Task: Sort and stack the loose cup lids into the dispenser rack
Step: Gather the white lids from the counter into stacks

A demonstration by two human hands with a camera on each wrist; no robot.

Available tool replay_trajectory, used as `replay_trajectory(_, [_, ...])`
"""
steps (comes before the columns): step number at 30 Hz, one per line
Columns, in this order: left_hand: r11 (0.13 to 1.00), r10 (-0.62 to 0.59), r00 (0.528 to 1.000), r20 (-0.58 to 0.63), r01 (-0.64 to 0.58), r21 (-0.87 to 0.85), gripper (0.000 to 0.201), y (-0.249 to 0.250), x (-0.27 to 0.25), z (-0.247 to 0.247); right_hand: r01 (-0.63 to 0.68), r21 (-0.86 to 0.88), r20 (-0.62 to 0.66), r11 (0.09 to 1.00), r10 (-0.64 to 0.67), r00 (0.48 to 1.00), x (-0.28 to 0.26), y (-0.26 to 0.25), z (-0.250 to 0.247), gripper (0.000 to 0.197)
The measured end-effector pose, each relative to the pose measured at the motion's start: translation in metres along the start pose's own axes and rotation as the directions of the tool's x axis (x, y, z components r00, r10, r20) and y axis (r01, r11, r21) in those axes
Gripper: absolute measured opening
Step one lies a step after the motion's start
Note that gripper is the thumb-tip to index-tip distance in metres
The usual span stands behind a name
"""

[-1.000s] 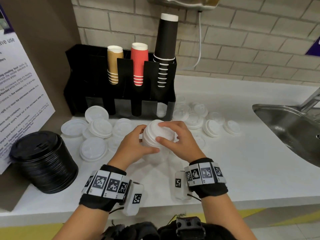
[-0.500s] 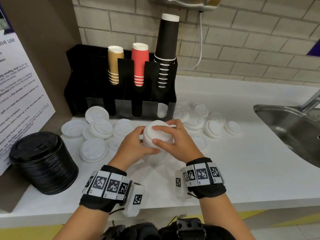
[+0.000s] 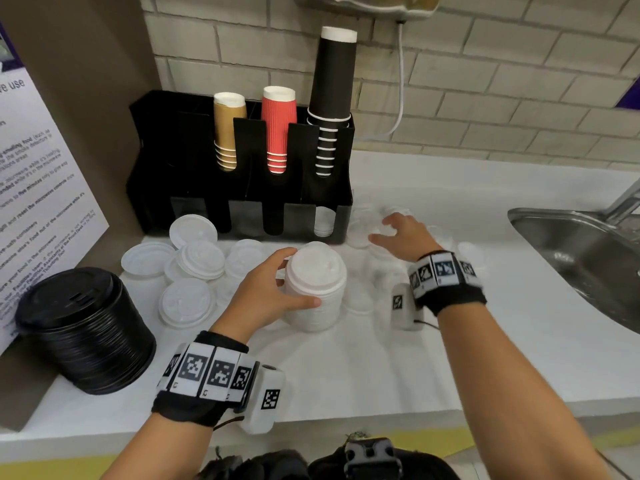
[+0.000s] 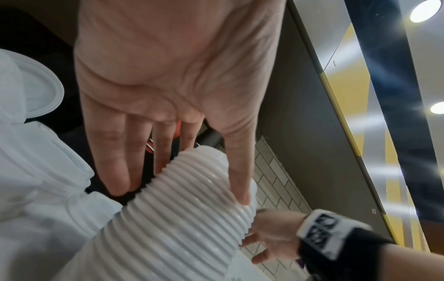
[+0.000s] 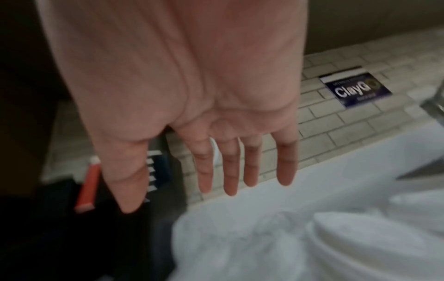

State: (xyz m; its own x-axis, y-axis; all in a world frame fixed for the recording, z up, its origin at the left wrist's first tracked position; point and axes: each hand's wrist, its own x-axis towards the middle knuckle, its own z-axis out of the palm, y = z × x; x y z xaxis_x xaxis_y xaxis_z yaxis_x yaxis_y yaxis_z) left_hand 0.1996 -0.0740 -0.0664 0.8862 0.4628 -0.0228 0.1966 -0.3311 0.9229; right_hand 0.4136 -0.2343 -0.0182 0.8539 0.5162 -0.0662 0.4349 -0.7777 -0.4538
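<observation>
Left hand [image 3: 266, 292] is wrapped round the side of the white lid stack [image 3: 317, 289], thumb on the near side, fingers curled behind; the stack stands upright on the counter [image 3: 346, 368] straight ahead of that hand. Right hand [image 3: 405, 235] hangs spread and empty over the loose white lids [image 3: 360, 233] beyond and right of the stack, holding nothing. My read: thin moulded plastic, very light, rims flex and are slick, nested only loosely, so the column will shear or splay if squeezed mid-height. Better to grip low with fingers round the ribbed rim edges, other palm capping the top lid. Single lids: pinch at the rim, not the dome. More loose lids [image 3: 199, 258] lie just beyond the left hand; the dispenser rack [image 3: 242, 188] stands behind both hands, and its rightmost slot looks partly filled.
</observation>
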Motion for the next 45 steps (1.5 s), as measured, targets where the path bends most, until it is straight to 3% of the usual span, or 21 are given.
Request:
replay_trajectory(2, [1.000, -0.005, 1.000, 0.007, 0.005, 0.007, 0.082, 0.000, 0.000, -0.001, -0.109, -0.203, 0.050, 0.973, 0.121, 0.991, 0.024, 0.012, -0.002, 0.072])
replay_trajectory(5, [1.000, -0.005, 1.000, 0.014, 0.005, 0.018, 0.078, 0.002, 0.001, -0.002, -0.107, -0.382, 0.069, 0.918, 0.144, 0.987, 0.049, 0.020, 0.007, 0.083])
replay_trajectory(16, [0.999, -0.016, 1.000, 0.009, 0.016, 0.029, 0.076, 0.007, -0.002, -0.002, -0.050, -0.495, 0.123, 0.867, 0.127, 0.984, 0.073, 0.025, 0.025, 0.084])
replay_trajectory(21, [0.999, -0.019, 1.000, 0.003, 0.019, 0.039, 0.076, 0.008, -0.004, -0.002, -0.107, -0.371, 0.063, 0.922, 0.140, 0.988, 0.041, 0.012, -0.013, 0.078])
replay_trajectory(24, [0.998, -0.022, 1.000, 0.000, 0.022, 0.052, 0.082, 0.009, -0.005, -0.001, -0.049, -0.014, 0.067, 0.999, 0.050, 0.996, 0.010, -0.001, -0.025, 0.068])
replay_trajectory(27, [0.998, -0.020, 1.000, -0.006, 0.021, 0.061, 0.084, 0.010, -0.005, 0.000, 0.087, 0.405, 0.029, 0.910, -0.108, 0.994, -0.030, -0.022, -0.012, 0.050])
replay_trajectory(29, [0.998, -0.006, 1.000, -0.011, 0.007, 0.057, 0.077, 0.009, -0.005, 0.001, 0.173, 0.547, -0.050, 0.819, -0.174, 0.983, -0.051, -0.034, 0.005, 0.037])
replay_trajectory(33, [0.999, 0.011, 1.000, -0.028, -0.010, 0.052, 0.077, 0.007, -0.006, 0.003, 0.288, 0.606, -0.191, 0.741, -0.215, 0.958, -0.076, -0.045, 0.036, 0.030])
replay_trajectory(45, [0.999, 0.051, 0.997, -0.065, -0.050, 0.012, 0.067, 0.005, -0.007, 0.007, 0.338, 0.444, -0.183, 0.830, -0.286, 0.941, -0.084, -0.052, 0.065, 0.049])
